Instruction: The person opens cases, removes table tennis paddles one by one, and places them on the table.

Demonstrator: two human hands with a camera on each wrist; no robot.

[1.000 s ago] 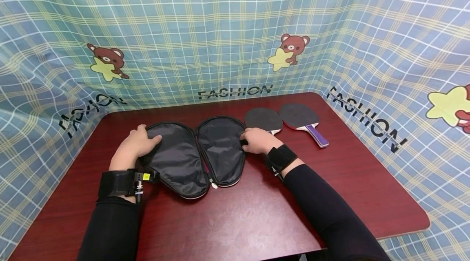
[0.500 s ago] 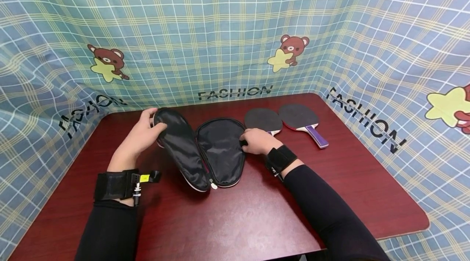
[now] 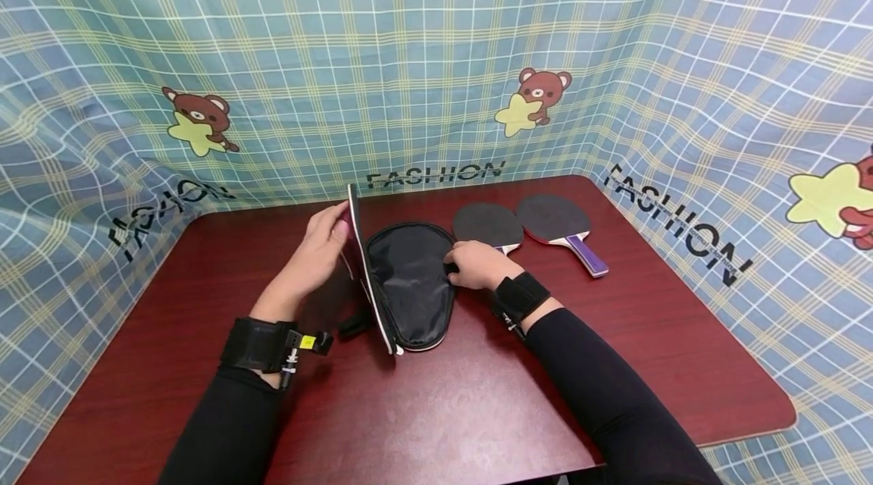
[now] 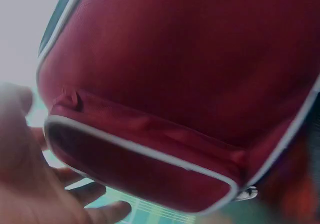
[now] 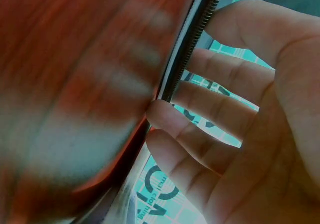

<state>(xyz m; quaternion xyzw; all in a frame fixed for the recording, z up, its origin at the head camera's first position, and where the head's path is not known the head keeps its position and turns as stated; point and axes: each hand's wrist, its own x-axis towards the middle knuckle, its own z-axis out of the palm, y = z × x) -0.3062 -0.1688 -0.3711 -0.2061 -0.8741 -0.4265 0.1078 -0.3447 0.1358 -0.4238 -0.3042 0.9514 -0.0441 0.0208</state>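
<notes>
An unzipped table tennis paddle case (image 3: 412, 276) lies on the table with its black lining facing up on the right half. Its left half (image 3: 363, 258) stands nearly on edge, seen almost edge-on. In the left wrist view the case's outer side (image 4: 175, 48) is dark red with white piping and a piped pocket (image 4: 140, 156). My left hand (image 3: 320, 246), fingers spread, is against that raised half from the left. My right hand (image 3: 477, 264) pinches the right half's outer rim; the right wrist view shows fingertips at the zipper edge (image 5: 192, 38).
Two black-faced table tennis paddles, one (image 3: 487, 223) partly behind my right hand and one (image 3: 554, 216) with a purple handle (image 3: 585, 254), lie at the back right. The red-brown table (image 3: 464, 409) ends at a plaid curtain (image 3: 436, 76) behind and on both sides.
My left hand has moved right, lifting the case's left half from flat to nearly upright. Its thumb has left the lining side. My right hand stays at the right rim.
</notes>
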